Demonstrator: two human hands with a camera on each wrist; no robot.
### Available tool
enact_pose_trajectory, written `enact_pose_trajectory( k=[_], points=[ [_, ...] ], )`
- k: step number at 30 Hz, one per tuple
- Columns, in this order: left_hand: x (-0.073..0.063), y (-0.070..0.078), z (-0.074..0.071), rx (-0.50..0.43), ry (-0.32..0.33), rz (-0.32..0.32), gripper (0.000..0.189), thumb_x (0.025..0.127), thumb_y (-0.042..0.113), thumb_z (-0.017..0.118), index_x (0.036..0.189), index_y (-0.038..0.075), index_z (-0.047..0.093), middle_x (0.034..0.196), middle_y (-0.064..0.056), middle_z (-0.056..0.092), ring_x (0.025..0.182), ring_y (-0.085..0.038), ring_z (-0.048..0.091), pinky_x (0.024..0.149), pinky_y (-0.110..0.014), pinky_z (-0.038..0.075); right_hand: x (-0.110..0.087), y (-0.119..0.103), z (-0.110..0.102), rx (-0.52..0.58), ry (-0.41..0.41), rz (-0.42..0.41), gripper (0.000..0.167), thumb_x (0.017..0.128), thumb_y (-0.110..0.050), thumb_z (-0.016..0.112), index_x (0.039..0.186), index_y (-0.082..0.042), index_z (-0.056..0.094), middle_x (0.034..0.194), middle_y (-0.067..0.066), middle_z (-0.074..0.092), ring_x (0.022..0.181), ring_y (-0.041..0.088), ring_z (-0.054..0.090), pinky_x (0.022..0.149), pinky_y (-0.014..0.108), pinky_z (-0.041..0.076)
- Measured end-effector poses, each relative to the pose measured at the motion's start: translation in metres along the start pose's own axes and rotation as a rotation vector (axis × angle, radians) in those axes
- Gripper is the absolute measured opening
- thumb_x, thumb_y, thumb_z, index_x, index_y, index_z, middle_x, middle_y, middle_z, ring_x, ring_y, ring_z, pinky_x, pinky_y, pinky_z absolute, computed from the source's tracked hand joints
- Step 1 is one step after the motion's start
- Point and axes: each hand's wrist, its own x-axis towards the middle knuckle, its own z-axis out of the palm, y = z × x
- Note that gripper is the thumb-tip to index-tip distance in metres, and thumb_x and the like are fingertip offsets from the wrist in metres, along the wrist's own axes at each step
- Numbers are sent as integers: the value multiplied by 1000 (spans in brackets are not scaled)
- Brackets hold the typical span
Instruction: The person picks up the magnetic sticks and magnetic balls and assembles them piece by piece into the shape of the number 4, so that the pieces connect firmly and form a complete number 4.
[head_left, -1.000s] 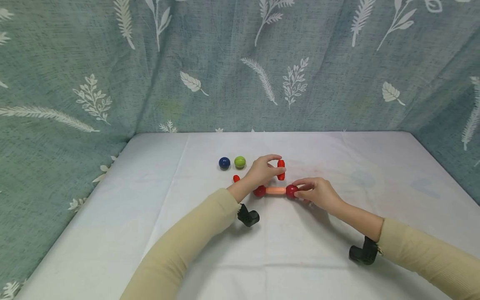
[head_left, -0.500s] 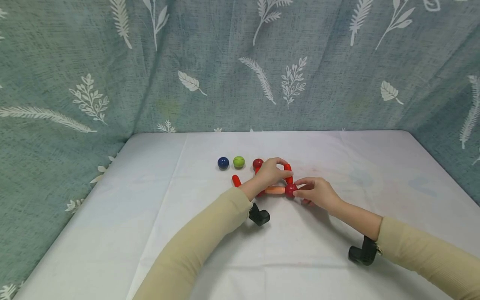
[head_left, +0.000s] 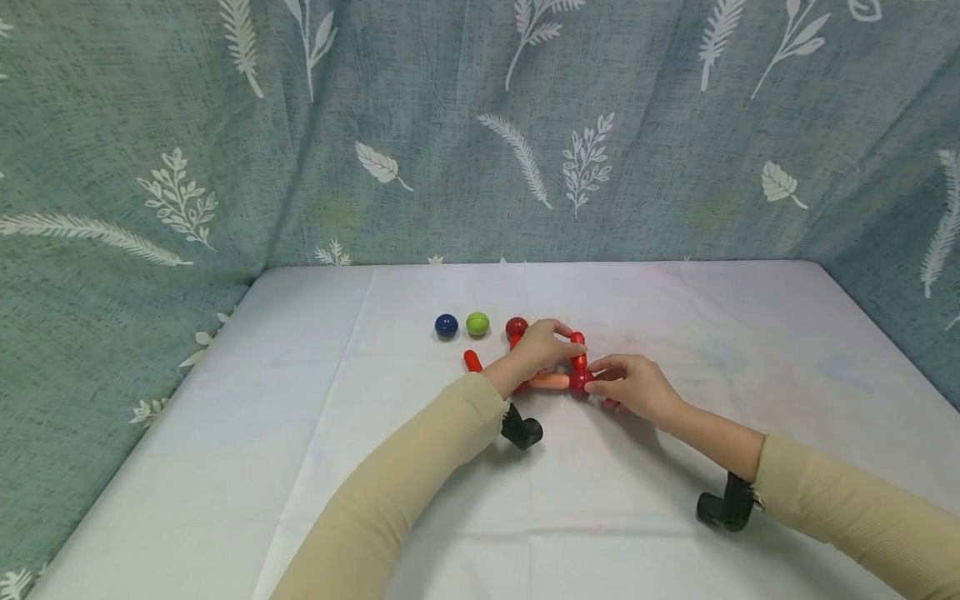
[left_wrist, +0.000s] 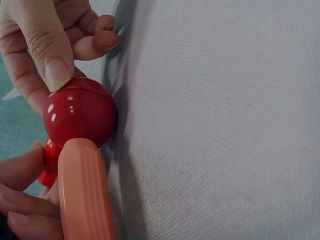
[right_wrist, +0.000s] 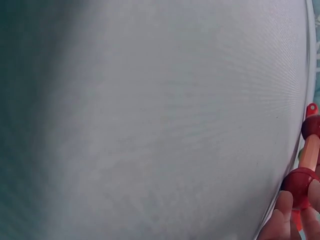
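My left hand (head_left: pixel 542 347) pinches a short red rod (head_left: pixel 578 351), which stands against the far side of a glossy red ball (head_left: pixel 581 382). My right hand (head_left: pixel 639 387) grips that ball from the right between thumb and fingers. A ribbed peach-orange rod (left_wrist: pixel 86 192) joins the ball on its left. In the left wrist view the red rod (left_wrist: pixel 51 159) meets the ball (left_wrist: pixel 80 114) behind the orange one. Another red ball (right_wrist: pixel 311 126) sits at the orange rod's far end; in the head view my left wrist mostly hides it.
Beyond my left hand lies a further red ball (head_left: pixel 517 327) with a red rod leading toward me. A blue ball (head_left: pixel 446 326) and a green ball (head_left: pixel 477 324) rest to its left. Another red rod (head_left: pixel 472 361) pokes out left of my left wrist. White cloth (head_left: pixel 615 533) covers the table.
My left hand has moved right and brought the red rod against the ball, uncovering the far red ball. My right hand has stayed on its ball.
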Motion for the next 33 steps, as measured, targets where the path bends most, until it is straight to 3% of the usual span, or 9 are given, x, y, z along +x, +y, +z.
enact_pose_trajectory(
  k=[6,11,16,22,27,33],
  points=[
    [3,1,1,11,-23,-42,40,83,26,68,118,11,58,101,-5,55,72,-14,47,54,-21,37,-1,-1,0,-19,-1,-33,31,82,-13,68,110,0,62,94,16,66,58,14,57,56,28,48],
    [0,0,-2,27,-70,-16,47,81,25,70,124,13,56,108,-5,58,80,-14,49,59,-20,39,-2,-1,0,-12,-6,-60,30,82,-15,68,107,0,63,91,15,66,57,15,57,55,27,49],
    [-2,-1,-2,91,-73,25,48,81,26,69,125,12,55,113,-6,58,84,-14,50,64,-20,41,-5,-2,-2,-6,-7,-91,33,81,-18,70,106,2,63,86,14,66,55,14,57,54,26,48],
    [-2,-2,-1,91,-76,29,49,82,24,69,127,11,54,119,-7,57,85,-14,52,67,-20,43,-2,-2,-2,-6,-6,-58,31,82,-14,68,109,1,63,90,15,66,56,14,58,55,26,48],
    [-1,-3,0,97,-61,20,47,81,24,70,124,12,56,115,-6,57,80,-14,51,62,-19,41,-1,-1,-1,-12,-7,-42,30,82,-14,68,109,0,63,89,13,66,57,14,57,56,27,48],
    [-2,-3,0,100,-54,18,47,80,25,71,124,13,56,116,-6,57,85,-15,50,66,-20,42,0,0,-1,-9,-8,-37,29,82,-13,68,107,-1,64,86,11,66,57,14,57,55,27,48]
  ],
)
